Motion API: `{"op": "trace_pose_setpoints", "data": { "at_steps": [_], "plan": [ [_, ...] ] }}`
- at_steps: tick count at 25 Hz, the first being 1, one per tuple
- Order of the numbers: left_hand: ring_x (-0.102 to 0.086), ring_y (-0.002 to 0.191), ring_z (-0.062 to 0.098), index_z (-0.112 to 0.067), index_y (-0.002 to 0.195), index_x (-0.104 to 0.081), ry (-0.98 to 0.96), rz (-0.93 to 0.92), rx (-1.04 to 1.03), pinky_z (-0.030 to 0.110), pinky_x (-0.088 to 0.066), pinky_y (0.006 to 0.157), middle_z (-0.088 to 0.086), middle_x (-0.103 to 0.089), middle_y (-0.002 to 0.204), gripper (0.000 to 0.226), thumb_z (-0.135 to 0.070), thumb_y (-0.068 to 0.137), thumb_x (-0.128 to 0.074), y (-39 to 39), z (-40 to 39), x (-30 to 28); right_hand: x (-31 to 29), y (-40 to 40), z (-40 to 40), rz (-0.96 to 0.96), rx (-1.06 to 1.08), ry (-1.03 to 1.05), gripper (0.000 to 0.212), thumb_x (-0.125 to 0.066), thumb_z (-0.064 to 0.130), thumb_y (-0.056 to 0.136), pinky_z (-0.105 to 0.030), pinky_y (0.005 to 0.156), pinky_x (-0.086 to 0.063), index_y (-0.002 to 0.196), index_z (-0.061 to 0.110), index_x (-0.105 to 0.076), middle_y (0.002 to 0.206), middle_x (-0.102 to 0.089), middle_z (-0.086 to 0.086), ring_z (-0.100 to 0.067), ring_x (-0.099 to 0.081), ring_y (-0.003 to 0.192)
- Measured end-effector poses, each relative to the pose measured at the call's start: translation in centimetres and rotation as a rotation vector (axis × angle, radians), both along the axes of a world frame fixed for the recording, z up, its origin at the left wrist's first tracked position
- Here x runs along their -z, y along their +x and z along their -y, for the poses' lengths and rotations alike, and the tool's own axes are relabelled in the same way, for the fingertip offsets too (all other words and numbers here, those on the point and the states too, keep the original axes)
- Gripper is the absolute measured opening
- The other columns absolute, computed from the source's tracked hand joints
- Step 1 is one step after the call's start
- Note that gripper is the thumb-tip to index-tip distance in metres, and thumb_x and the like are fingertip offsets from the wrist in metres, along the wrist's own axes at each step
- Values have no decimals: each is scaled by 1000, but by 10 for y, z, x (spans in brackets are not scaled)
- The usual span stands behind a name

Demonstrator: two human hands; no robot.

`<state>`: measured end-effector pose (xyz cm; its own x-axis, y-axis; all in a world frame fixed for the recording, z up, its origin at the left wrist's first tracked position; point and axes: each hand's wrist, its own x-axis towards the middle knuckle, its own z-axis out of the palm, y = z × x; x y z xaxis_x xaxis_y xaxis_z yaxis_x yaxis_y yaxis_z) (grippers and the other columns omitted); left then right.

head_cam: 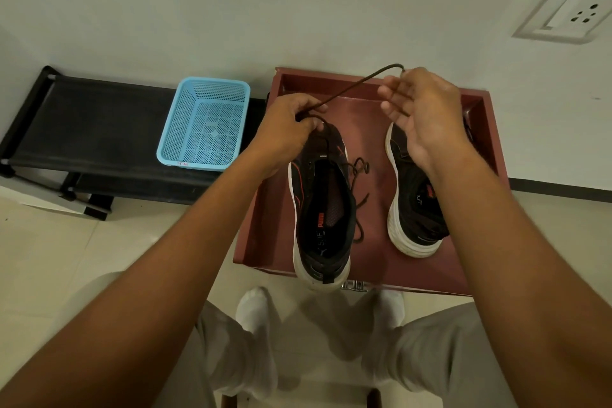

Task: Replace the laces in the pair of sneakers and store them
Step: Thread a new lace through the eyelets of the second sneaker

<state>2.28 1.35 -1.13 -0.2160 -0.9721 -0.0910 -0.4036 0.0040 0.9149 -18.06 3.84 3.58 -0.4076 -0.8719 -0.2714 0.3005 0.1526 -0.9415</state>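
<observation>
Seen from the head camera, a seated person works a dark lace (pixel 359 84) at the toe end of the nearer sneaker (pixel 321 205), which sits on a reddish-brown tray (pixel 265 225) on the floor by a pale wall. The left hand (pixel 286 132) rests on the front of that shoe, its fingers curled and pinching the lace down at the eyelets; the right hand (pixel 422 106) is raised above the tray's far side, thumb and fingertips pinching the lace near its free end, so the cord runs taut between the two hands. More of the lace lies in loose loops beside the shoe's tongue — whether it is being threaded in or drawn out cannot be told from this single moment, though the step in hand is plainly the lacing of this first shoe. The second sneaker (pixel 414 202) stands to the right on the same tray, partly hidden behind the right forearm, its lacing out of sight. The next move seems to call for a steady pull through the eyelet while the left hand holds the shoe from shifting — then the same work on the other shoe. A blue plastic basket (pixel 172 136) sits on a low black rack (pixel 92 116) to the left, a likely place for storage.
</observation>
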Motion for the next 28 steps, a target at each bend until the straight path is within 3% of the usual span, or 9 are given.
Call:
{"op": "trace_pose_setpoints", "data": {
  "at_steps": [3, 5, 8, 10, 13, 16, 20, 25, 28],
  "plan": [
    [-69, 103, 16, -24, 109, -71, 7, 29, -60, 43, -57, 97, -4, -74, 100, 24, -9, 92, -67, -4, 0, 6, -8, -11, 2, 376, 66, -67, 6, -51, 13, 100, -35, 88, -59, 96, 13, -56, 113, -77, -14, -25, -76, 103],
    [-73, 92, 15, -23, 111, -71, 30, 26, -80, 40, -60, 90, -2, -75, 95, 25, -7, 92, -66, -6, -1, 10, -12, -22, 1, 558, 86, -116, 8, -49, 14, 99, -36, 95, -55, 91, 15, -51, 116, -76, -12, -26, -74, 108],
    [-73, 78, 9, -22, 109, -70, 44, 27, -94, 32, -61, 79, -2, -76, 92, 24, -5, 93, -65, -11, 0, 16, -19, -34, 0, 747, 81, -191, 8, -47, 11, 97, -41, 103, -49, 90, 15, -48, 114, -76, -9, -27, -73, 112],
    [-70, 73, 5, -21, 109, -70, 43, 23, -116, 26, -58, 74, -3, -76, 91, 24, -3, 95, -64, -15, 1, 18, -21, -37, -1, 796, 79, -211, 6, -47, 10, 95, -41, 103, -49, 93, 13, -51, 104, -76, -6, -24, -75, 103],
    [-67, 73, 6, -18, 112, -69, 28, -14, -176, 15, -53, 67, -1, -73, 100, 22, -3, 96, -64, -23, 1, 16, -17, -33, 2, 632, 21, -115, 6, -51, 14, 96, -32, 88, -52, 91, 13, -54, 81, -65, 1, -13, -63, 65],
    [-71, 80, 11, -15, 117, -68, 23, -76, -222, 12, -53, 66, -1, -70, 105, 22, -5, 98, -64, -31, 0, 12, -9, -25, 5, 298, -86, -29, 5, -56, 13, 97, -28, 70, -48, 92, 12, -58, 70, -56, 2, -8, -41, 51],
    [-74, 82, 15, -16, 121, -65, 64, -192, -253, 29, -62, 81, 3, -70, 107, 27, -3, 97, -64, -33, 5, 13, 3, -19, 4, -76, -234, 56, 15, -66, 8, 98, -23, 58, -44, 112, 6, -67, 77, -64, 0, -4, -43, 52],
    [-71, 100, 16, -15, 132, -58, 102, -198, -220, 39, -60, 94, -1, -70, 110, 36, -3, 97, -60, -28, 11, 14, 12, -12, 0, -147, -352, 165, 17, -65, 1, 97, -14, 49, -37, 113, 4, -69, 92, -77, -7, -8, -70, 70],
    [-65, 106, 9, -18, 136, -57, 68, -56, -200, 36, -55, 100, -6, -67, 115, 36, -15, 100, -60, -19, 12, 14, 11, -8, -4, -106, -409, 199, 26, -61, -10, 94, -12, 46, -34, 116, 1, -68, 104, -79, -11, -18, -78, 93]
  ]
}}
